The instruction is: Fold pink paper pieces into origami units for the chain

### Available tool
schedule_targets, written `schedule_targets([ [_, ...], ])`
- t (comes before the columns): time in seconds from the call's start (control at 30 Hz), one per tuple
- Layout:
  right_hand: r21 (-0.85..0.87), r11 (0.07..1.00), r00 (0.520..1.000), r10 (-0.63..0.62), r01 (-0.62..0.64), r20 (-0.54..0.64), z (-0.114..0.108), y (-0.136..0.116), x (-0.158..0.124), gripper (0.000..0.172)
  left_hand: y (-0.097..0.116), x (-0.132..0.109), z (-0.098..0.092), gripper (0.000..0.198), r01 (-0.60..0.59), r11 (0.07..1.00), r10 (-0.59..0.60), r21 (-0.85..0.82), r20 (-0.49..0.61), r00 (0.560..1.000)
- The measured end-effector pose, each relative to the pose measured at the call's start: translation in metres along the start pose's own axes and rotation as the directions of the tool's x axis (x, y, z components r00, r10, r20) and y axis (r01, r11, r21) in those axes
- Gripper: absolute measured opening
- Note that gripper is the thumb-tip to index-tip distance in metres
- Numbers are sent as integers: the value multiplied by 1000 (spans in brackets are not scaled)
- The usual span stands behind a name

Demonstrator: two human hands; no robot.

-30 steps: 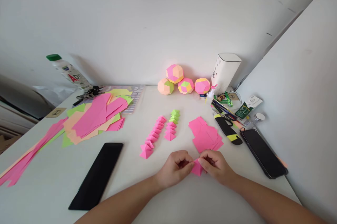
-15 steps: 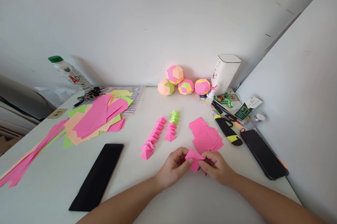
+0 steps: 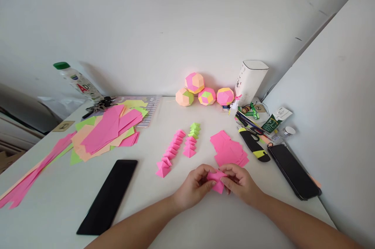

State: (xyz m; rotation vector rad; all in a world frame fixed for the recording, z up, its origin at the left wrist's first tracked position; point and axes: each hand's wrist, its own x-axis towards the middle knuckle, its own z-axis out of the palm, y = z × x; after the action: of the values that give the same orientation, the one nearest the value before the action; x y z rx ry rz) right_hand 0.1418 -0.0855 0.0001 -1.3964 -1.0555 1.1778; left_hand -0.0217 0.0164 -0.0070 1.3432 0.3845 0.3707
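Note:
Between my two hands is a small piece of pink paper point(image 3: 217, 183), partly folded, with its upper part hidden by fingers. My left hand point(image 3: 195, 186) pinches its left side between thumb and fingers. On the right side my right hand point(image 3: 239, 184) grips it the same way, thumb in front. Just beyond the hands lies a loose pile of flat pink paper pieces point(image 3: 230, 149). To the left stand two rows of folded paper units, a long pink row point(image 3: 172, 149) and a shorter green and pink row point(image 3: 191, 139).
Several paper balls point(image 3: 195, 82) sit against the wall beside a white container point(image 3: 252, 81). A utility knife point(image 3: 254, 144) and a phone point(image 3: 294, 171) lie at right. At left are a black tablet-like slab point(image 3: 108, 196), coloured paper sheets point(image 3: 102, 130) and a white bottle point(image 3: 77, 81).
My right fingers have moved up and inward over the top of the pink paper, and its upper edge now looks bent. The things on the table have stayed put.

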Motion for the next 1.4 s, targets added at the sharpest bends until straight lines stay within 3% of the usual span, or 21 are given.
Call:
schedule_targets([
  [0.3,-169,984,998,-55,53,-10,2,4,-1,25,1,1,0,27,33,999,-32,37,-21,999],
  [0.77,-86,996,999,-34,37,41,-1,5,-2,33,-4,1,-1,24,0,1000,0,0,-23,1000],
  [1.4,-172,982,997,-75,80,32,1,4,-1,30,3,2,1,22,1,1000,-1,1,-24,1000],
])
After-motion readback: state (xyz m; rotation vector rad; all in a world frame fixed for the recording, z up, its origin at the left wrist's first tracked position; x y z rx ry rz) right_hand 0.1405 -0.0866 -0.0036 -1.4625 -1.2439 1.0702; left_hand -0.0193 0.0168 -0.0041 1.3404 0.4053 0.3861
